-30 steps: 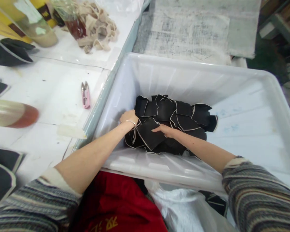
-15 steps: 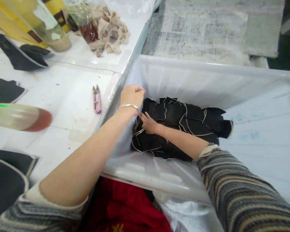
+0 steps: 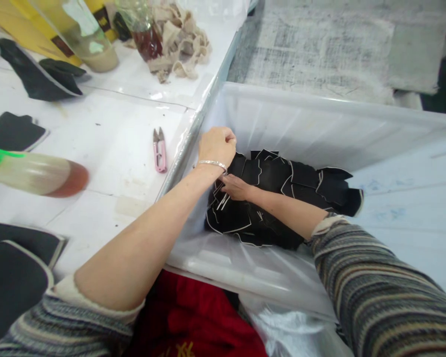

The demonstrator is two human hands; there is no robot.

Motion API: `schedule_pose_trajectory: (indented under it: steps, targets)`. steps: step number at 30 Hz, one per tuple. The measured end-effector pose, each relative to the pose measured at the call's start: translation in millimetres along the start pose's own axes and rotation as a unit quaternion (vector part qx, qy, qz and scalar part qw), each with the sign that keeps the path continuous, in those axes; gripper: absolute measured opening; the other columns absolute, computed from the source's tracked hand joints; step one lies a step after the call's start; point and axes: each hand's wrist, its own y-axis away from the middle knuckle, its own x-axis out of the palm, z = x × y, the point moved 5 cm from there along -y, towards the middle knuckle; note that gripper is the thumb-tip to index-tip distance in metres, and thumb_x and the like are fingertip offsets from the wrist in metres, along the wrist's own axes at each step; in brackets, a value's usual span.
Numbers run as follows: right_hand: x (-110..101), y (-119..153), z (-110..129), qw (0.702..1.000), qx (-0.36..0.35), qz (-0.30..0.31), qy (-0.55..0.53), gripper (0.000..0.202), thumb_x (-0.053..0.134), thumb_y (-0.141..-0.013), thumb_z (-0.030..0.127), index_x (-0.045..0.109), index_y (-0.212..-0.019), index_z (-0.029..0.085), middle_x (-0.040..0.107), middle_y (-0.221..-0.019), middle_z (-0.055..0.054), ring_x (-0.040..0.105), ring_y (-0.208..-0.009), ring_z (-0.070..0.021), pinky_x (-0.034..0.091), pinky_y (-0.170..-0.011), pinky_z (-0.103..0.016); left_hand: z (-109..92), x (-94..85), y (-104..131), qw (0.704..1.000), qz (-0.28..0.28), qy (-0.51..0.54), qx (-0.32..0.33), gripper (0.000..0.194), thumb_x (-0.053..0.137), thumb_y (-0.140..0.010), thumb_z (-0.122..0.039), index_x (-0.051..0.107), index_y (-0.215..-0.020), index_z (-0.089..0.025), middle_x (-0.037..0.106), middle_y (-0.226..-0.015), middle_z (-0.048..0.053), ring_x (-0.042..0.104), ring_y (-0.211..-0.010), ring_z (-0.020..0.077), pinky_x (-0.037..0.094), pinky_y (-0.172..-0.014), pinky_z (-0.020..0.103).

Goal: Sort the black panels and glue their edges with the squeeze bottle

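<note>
Black flat pieces (image 3: pixel 269 176) with pale edges lie overlapped in a heap inside a white plastic bin (image 3: pixel 319 111). At the heap's left end, my left hand (image 3: pixel 217 147) is over the bin with its fingers curled closed; whether anything is in them is hidden. Just below it, my right hand (image 3: pixel 235 188) reaches in from the right and touches the pieces. Its fingers point left, stretched out, with the tips partly behind my left wrist. A few pale edges stand close together beside the right fingers.
Left of the bin, a white table (image 3: pixel 122 163) holds pink thread snips (image 3: pixel 159 151), a bottle with a green cap (image 3: pixel 40 171), more black pieces (image 3: pixel 15 131), a container of dark red liquid (image 3: pixel 146 42) and beige scraps (image 3: pixel 188 42). A grey worn board (image 3: pixel 319 49) lies beyond the bin.
The whole view has shifted slightly, so things appear further right. My right hand's fingers have drawn closer together and moved under my left wrist; the pieces beside them have shifted.
</note>
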Motion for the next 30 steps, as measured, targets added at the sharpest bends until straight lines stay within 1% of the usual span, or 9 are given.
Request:
schedule_pose_trajectory:
  steps: [6, 8, 12, 17, 20, 23, 25, 27, 30]
  targets:
    - [0, 2, 0, 0.999, 0.024, 0.038, 0.004, 0.057, 0.063, -0.071, 0.016, 0.05, -0.127, 0.008, 0.059, -0.102, -0.015, 0.053, -0.096, -0.03, 0.029, -0.09, -0.046, 4, 2.7, -3, 1.0, 0.005, 0.007, 0.0, 0.021, 0.053, -0.082, -0.018, 0.074, -0.086, -0.018, 0.074, -0.09, 0.007, 0.065, -0.086, 0.0192, 0.048, -0.081, 0.03]
    - [1, 7, 7, 0.997, 0.023, 0.075, -0.013, 0.047, 0.059, -0.075, 0.014, 0.055, -0.121, 0.009, 0.061, -0.099, -0.015, 0.054, -0.096, -0.0297, 0.028, -0.092, -0.046, 4, 3.1, -3, 1.0, 0.01, 0.008, 0.005, 0.021, 0.053, -0.082, -0.017, 0.074, -0.086, -0.017, 0.074, -0.09, 0.007, 0.065, -0.086, 0.0198, 0.048, -0.082, 0.031]
    - [-7, 14, 18, 0.992, 0.012, 0.116, -0.042, 0.016, 0.061, -0.079, 0.02, 0.068, -0.093, 0.016, 0.062, -0.11, -0.013, 0.051, -0.109, -0.0296, 0.031, -0.094, -0.039, 4, 2.2, -2, 1.0, 0.018, 0.012, 0.007, 0.023, 0.052, -0.082, -0.017, 0.075, -0.087, -0.017, 0.074, -0.089, 0.007, 0.065, -0.086, 0.0203, 0.049, -0.081, 0.031]
    - [-37, 35, -8, 0.98, 0.113, 0.145, -0.078, 0.041, 0.065, -0.08, 0.041, 0.065, -0.114, 0.017, 0.068, -0.099, -0.007, 0.063, -0.088, -0.0251, 0.042, -0.072, -0.028, 5, 1.3, -1, 0.999, 0.029, 0.015, 0.003, 0.024, 0.051, -0.082, -0.016, 0.075, -0.087, -0.019, 0.074, -0.091, 0.006, 0.065, -0.086, 0.0191, 0.049, -0.08, 0.029]
    - [-51, 53, -17, 0.971, 0.156, 0.163, -0.077, 0.048, 0.065, -0.079, 0.036, 0.061, -0.124, 0.018, 0.068, -0.101, -0.009, 0.063, -0.092, -0.0296, 0.042, -0.07, -0.031, 3, 4.0, 0, 0.999, 0.042, 0.017, 0.013, 0.025, 0.05, -0.081, -0.015, 0.075, -0.086, -0.019, 0.074, -0.093, 0.006, 0.065, -0.089, 0.0201, 0.049, -0.082, 0.03]
    - [-35, 56, 3, 0.947, 0.105, 0.279, -0.116, 0.053, 0.079, -0.061, 0.023, 0.069, -0.113, 0.02, 0.069, -0.1, -0.009, 0.063, -0.092, -0.0304, 0.044, -0.071, -0.031, 3, 9.2, 0, 0.998, 0.053, 0.03, 0.022, 0.026, 0.051, -0.079, -0.013, 0.075, -0.088, -0.018, 0.073, -0.093, 0.008, 0.065, -0.091, 0.0228, 0.049, -0.083, 0.033]
    - [-15, 43, 20, 0.931, 0.064, 0.328, -0.143, 0.06, 0.083, -0.045, 0.011, 0.073, -0.103, 0.022, 0.066, -0.113, -0.007, 0.06, -0.101, -0.0304, 0.044, -0.077, -0.031, 3, 12.1, 0, 0.998, 0.055, 0.035, 0.027, 0.026, 0.051, -0.078, -0.012, 0.075, -0.087, -0.018, 0.073, -0.093, 0.009, 0.066, -0.092, 0.0241, 0.049, -0.084, 0.035]
    - [5, 19, 30, 0.93, 0.052, 0.327, -0.157, 0.065, 0.082, -0.037, 0.005, 0.074, -0.1, 0.021, 0.059, -0.126, -0.007, 0.053, -0.114, -0.0325, 0.042, -0.087, -0.031, 3, 13.5, -1, 0.997, 0.053, 0.034, 0.033, 0.026, 0.051, -0.078, -0.011, 0.075, -0.087, -0.018, 0.073, -0.093, 0.009, 0.066, -0.093, 0.024, 0.049, -0.085, 0.035]
    - [34, -22, 30, 0.929, 0.06, 0.317, -0.182, 0.061, 0.081, -0.043, 0.012, 0.073, -0.103, 0.015, 0.059, -0.124, -0.009, 0.047, -0.119, -0.0351, 0.04, -0.095, -0.035, 4, 12.8, -1, 0.998, 0.052, 0.028, 0.036, 0.026, 0.051, -0.079, -0.011, 0.075, -0.087, -0.019, 0.073, -0.094, 0.007, 0.065, -0.093, 0.022, 0.049, -0.086, 0.033]
